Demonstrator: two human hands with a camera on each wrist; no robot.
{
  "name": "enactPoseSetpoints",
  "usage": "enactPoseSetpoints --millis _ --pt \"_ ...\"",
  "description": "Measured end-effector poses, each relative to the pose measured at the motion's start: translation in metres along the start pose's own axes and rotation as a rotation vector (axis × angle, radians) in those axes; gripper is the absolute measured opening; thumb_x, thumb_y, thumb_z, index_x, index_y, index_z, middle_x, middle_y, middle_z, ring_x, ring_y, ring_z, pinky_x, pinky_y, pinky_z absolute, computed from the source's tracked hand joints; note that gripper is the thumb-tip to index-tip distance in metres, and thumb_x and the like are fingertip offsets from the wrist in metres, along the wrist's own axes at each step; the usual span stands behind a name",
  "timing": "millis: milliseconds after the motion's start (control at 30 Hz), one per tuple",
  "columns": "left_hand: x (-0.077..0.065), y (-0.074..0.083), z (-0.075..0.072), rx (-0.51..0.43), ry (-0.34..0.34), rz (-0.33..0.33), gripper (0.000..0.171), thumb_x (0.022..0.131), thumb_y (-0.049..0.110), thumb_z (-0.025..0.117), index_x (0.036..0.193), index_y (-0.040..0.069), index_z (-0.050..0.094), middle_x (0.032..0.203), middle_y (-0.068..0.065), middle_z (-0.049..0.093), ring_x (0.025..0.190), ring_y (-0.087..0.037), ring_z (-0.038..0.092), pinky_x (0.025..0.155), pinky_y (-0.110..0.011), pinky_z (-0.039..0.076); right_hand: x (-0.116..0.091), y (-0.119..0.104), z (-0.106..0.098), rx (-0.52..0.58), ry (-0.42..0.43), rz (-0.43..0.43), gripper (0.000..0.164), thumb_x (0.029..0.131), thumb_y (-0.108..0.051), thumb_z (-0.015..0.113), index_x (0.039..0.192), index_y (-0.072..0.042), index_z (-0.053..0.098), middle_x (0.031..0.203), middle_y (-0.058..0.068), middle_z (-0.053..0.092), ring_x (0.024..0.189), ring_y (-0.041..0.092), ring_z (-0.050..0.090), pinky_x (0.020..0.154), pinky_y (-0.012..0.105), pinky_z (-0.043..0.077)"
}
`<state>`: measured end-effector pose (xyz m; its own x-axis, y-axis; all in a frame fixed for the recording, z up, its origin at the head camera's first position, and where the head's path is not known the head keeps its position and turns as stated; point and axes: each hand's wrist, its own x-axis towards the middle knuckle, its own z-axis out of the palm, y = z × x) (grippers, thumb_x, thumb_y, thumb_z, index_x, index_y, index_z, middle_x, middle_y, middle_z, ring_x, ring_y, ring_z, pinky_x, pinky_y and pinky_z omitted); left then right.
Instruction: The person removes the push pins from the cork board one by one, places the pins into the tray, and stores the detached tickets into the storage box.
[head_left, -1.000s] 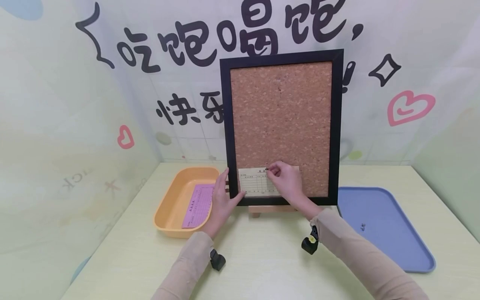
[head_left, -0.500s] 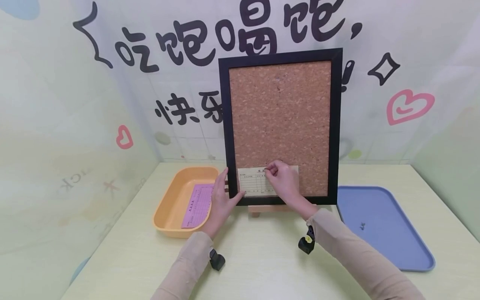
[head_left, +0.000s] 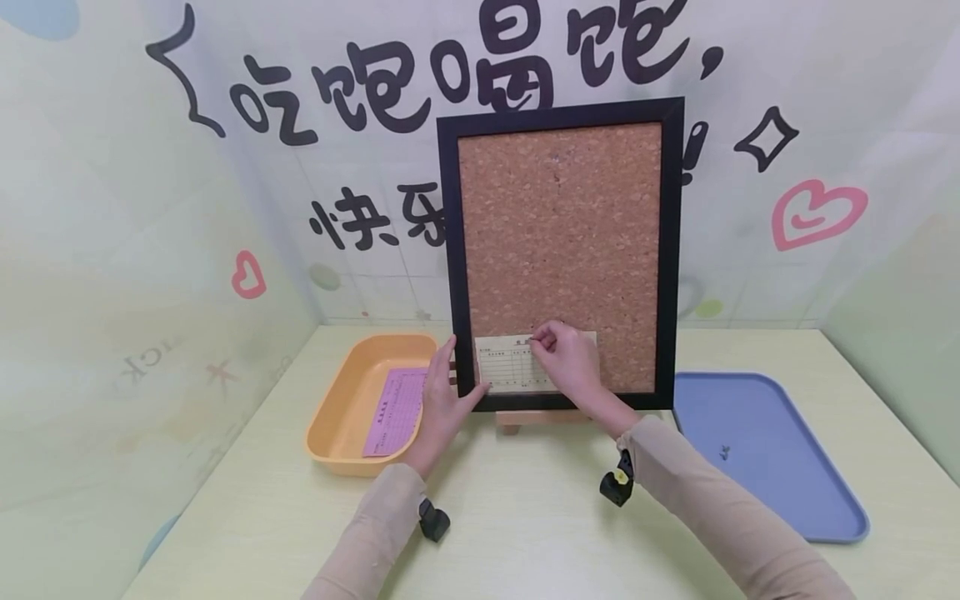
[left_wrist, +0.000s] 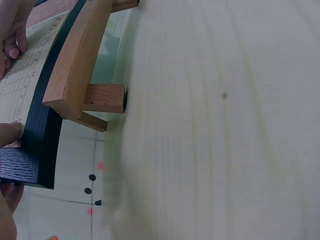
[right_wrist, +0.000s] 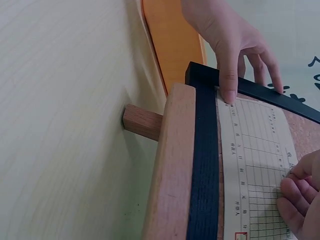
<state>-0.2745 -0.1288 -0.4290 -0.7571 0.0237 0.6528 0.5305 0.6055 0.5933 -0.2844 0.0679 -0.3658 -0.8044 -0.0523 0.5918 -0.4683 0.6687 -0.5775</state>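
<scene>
A cork board (head_left: 558,233) in a black frame leans upright on a wooden easel (right_wrist: 172,165). Against its lower left part lies a cream printed form (head_left: 498,364), with ruled columns. My left hand (head_left: 447,398) grips the frame's lower left corner, thumb on the form's corner and fingers round the frame's outer side. With thumb and forefinger, my right hand (head_left: 572,362) pinches a tiny pushpin at the form's top edge, near its middle. The fingertips hide most of the pin. In the right wrist view, the other fingers of that hand are curled close to the form.
An orange tray (head_left: 330,433) on the left holds a pink printed form (head_left: 393,412). On the right, a blue tray (head_left: 780,467) carries a few tiny pins (head_left: 724,452). A printed cloth backdrop stands behind the pale table (head_left: 517,517).
My right hand has shifted very slightly at the form's top edge, and the dark pin between its fingertips shows less. The left hand keeps its hold on the frame.
</scene>
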Motion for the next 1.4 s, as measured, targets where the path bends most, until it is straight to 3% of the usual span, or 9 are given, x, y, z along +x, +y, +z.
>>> enactPoseSetpoints --millis 567,1033,1400 --pt "0.0 0.0 0.0 -0.005 0.007 0.0 0.084 0.07 0.01 0.077 0.139 0.006 0.029 0.131 -0.015 0.042 0.101 -0.025 0.051 0.079 -0.032 0.051 0.005 -0.005 -0.007 -0.04 -0.112 0.001 0.005 0.082 -0.007 0.061 0.08 -0.005 0.066 0.066 0.002 0.062 0.054 0.011 0.052 0.05 0.024 0.043" --pt "0.0 0.003 0.0 -0.008 -0.003 -0.011 0.084 0.071 0.01 0.077 0.139 0.007 0.029 0.132 -0.015 0.041 0.102 -0.026 0.05 0.08 -0.034 0.05 0.006 -0.004 -0.007 -0.034 -0.119 -0.005 0.007 0.082 -0.007 0.059 0.079 -0.006 0.065 0.064 0.002 0.06 0.051 0.01 0.049 0.047 0.023 0.039" --pt "0.0 0.003 -0.001 0.003 -0.01 -0.02 0.085 0.071 0.011 0.077 0.14 0.008 0.028 0.134 -0.014 0.04 0.104 -0.026 0.05 0.082 -0.034 0.05 0.003 -0.002 -0.012 -0.013 -0.195 0.017 0.01 0.085 -0.012 0.058 0.083 -0.006 0.066 0.07 0.002 0.062 0.06 0.012 0.053 0.055 0.024 0.043"
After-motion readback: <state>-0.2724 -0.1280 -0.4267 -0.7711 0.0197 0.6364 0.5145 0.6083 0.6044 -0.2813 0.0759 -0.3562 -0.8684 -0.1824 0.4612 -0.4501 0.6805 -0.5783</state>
